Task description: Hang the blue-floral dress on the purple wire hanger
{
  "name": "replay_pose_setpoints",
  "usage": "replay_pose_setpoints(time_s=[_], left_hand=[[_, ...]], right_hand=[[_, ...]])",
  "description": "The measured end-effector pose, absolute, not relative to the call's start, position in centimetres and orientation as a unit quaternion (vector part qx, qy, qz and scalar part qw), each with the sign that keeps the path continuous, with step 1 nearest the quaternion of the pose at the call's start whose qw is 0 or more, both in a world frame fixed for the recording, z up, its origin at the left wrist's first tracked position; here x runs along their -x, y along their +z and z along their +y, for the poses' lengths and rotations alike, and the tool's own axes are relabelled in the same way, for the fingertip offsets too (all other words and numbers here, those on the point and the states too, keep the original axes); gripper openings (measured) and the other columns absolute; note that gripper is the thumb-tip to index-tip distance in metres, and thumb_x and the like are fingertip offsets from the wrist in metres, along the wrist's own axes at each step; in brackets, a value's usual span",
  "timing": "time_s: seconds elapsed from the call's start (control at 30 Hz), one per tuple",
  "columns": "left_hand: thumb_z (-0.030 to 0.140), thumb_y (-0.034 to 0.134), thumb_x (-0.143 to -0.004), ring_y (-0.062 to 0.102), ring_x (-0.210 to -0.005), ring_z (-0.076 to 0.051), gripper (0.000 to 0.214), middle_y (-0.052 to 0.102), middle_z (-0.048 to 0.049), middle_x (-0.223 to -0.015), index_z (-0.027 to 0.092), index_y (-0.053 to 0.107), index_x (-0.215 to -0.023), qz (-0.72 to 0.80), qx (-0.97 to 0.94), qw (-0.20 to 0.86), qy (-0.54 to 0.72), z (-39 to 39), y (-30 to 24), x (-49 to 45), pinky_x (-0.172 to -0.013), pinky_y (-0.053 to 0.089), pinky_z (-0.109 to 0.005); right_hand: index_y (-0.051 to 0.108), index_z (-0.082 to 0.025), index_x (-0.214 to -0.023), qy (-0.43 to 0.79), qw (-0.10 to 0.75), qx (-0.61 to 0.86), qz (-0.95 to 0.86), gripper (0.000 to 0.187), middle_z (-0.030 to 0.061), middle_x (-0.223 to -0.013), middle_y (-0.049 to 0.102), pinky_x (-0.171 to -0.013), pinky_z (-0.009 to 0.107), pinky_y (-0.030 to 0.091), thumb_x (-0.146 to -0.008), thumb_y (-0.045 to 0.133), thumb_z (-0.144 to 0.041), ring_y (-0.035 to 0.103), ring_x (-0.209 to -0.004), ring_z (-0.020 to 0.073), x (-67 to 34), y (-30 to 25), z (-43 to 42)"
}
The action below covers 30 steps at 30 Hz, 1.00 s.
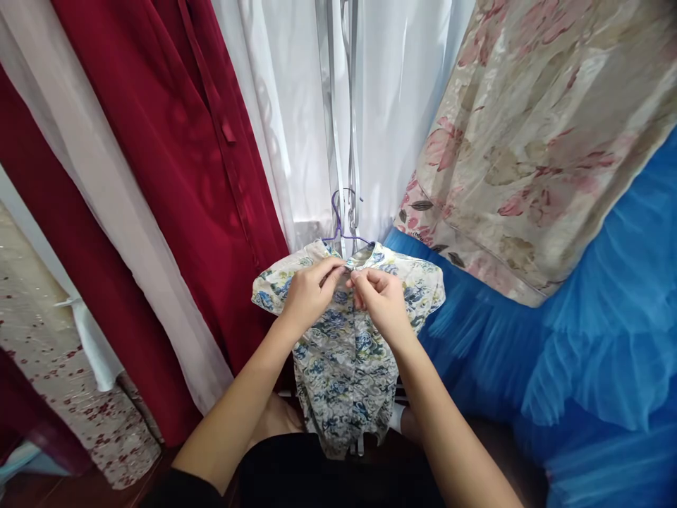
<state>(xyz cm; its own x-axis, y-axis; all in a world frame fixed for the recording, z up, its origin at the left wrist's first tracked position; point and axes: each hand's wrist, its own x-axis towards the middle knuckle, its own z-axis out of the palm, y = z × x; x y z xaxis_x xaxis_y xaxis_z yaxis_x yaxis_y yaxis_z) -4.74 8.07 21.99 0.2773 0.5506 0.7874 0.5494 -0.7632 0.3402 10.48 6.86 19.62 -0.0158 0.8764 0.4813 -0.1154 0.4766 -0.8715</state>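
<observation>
A short-sleeved floral garment [343, 374], white with blue and yellow flowers, hangs on a purple hanger [338, 224] in front of me. My left hand [313, 288] pinches the neckline from the left, thumb and fingers pressed together. Close beside it, my right hand [376, 293] is closed on the same neckline, fingers curled. The fingertips of both hands nearly meet at the front opening below the hanger. Whatever small fastening may lie between them is hidden by the fingers.
Dark red fabric [180, 141] hangs on the left beside pale cloth [121, 183]. White fabric with silver ribbons [328, 85] is behind the hanger. At right, a beige floral garment [508, 155] overlaps blue ruffled tulle [597, 339].
</observation>
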Motion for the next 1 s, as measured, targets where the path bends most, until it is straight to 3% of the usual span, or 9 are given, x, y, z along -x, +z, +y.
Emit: replay_pose_setpoints(time_s=[0.13,0.27,0.37,0.5,0.6,0.77,0.83,0.9,1.0], left_hand=[[0.03,0.056,-0.099,0.063,-0.085,-0.017,0.019,0.069,-0.0034,-0.087,0.018,0.07,-0.095,0.332,-0.736,-0.074,0.585,8.3,22.5,5.2,-0.083,0.047,-0.029],[0.032,0.057,-0.099,0.06,-0.077,-0.013,0.02,0.063,-0.0011,-0.082,0.015,0.066,-0.094,0.335,-0.577,-0.029,0.745,10.5,23.5,10.0,-0.076,0.048,-0.024],[0.019,0.062,-0.095,0.057,-0.072,-0.009,0.01,0.062,0.0011,-0.078,0.014,0.065,-0.087,0.316,-0.445,0.086,0.833,13.8,22.3,14.9,-0.075,0.047,-0.019],[0.012,0.049,-0.096,0.061,-0.07,-0.01,0.016,0.064,0.0,-0.075,0.015,0.062,-0.088,0.315,-0.168,0.411,0.839,16.0,16.9,17.3,-0.078,0.051,-0.021],[0.019,0.037,-0.101,0.067,-0.082,-0.015,0.028,0.07,-0.0049,-0.084,0.017,0.065,-0.101,0.322,-0.137,0.459,0.817,14.6,11.2,14.9,-0.083,0.053,-0.027],[0.027,0.047,-0.099,0.069,-0.092,-0.017,0.021,0.073,-0.0053,-0.098,0.02,0.066,-0.1,0.309,-0.081,0.532,0.784,9.3,3.1,9.2,-0.088,0.052,-0.032],[0.03,0.054,-0.097,0.068,-0.101,-0.018,0.015,0.072,-0.0058,-0.106,0.021,0.066,-0.099,0.277,-0.088,0.567,0.771,7.2,2.0,7.3,-0.094,0.052,-0.036],[0.037,0.064,-0.092,0.065,-0.11,-0.021,0.017,0.07,-0.0075,-0.111,0.021,0.065,-0.098,0.25,-0.144,0.585,0.758,5.4,2.4,5.6,-0.097,0.051,-0.04],[0.047,0.07,-0.087,0.065,-0.103,-0.023,0.028,0.069,-0.0065,-0.101,0.021,0.064,-0.093,0.266,-0.302,0.562,0.723,2.9,4.6,3.3,-0.091,0.051,-0.037]], right_hand=[[0.061,-0.018,-0.067,0.388,0.618,0.363,-0.58,0.034,-0.0052,-0.047,0.047,-0.044,0.023,0.026,-0.084,0.063,-0.047,0.038,-0.041,0.0089,-9.8,15.8,8.8],[0.053,-0.019,-0.058,0.421,0.573,0.395,-0.581,0.035,-0.0058,-0.044,0.044,-0.043,0.023,0.023,-0.082,0.062,-0.043,0.035,-0.04,0.0079,-9.6,11.9,7.9],[0.054,-0.019,-0.058,0.459,0.554,0.385,-0.578,0.034,-0.006,-0.043,0.044,-0.044,0.022,0.023,-0.082,0.063,-0.04,0.034,-0.039,0.0075,-9.6,10.8,5.8],[0.061,-0.017,-0.061,0.52,0.537,0.354,-0.561,0.029,-0.0051,-0.043,0.048,-0.045,0.023,0.026,-0.082,0.064,-0.038,0.038,-0.039,0.008,-8.8,10.4,4.0],[0.063,-0.016,-0.063,0.56,0.561,0.354,-0.496,0.03,-0.0053,-0.041,0.046,-0.045,0.022,0.025,-0.081,0.064,-0.039,0.035,-0.039,0.0076,-8.5,9.2,3.8],[0.054,-0.02,-0.064,0.629,0.637,0.349,-0.277,0.028,-0.0102,-0.042,0.033,-0.04,0.021,0.02,-0.071,0.069,-0.043,0.024,-0.039,0.0072,-12.2,5.1,4.0],[0.05,-0.022,-0.064,0.596,0.683,0.371,-0.201,0.026,-0.0097,-0.046,0.035,-0.039,0.021,0.026,-0.066,0.07,-0.039,0.03,-0.039,0.0085,-14.5,3.1,3.7],[0.054,-0.023,-0.07,0.52,0.729,0.418,-0.151,0.02,-0.0053,-0.053,0.049,-0.043,0.024,0.037,-0.067,0.068,-0.037,0.044,-0.045,0.012,-16.0,1.6,3.1],[0.063,-0.022,-0.084,0.412,0.749,0.486,-0.18,0.018,0.0036,-0.079,0.07,-0.062,0.031,0.052,-0.077,0.065,-0.038,0.065,-0.069,0.0204,-16.0,0.9,2.0]])
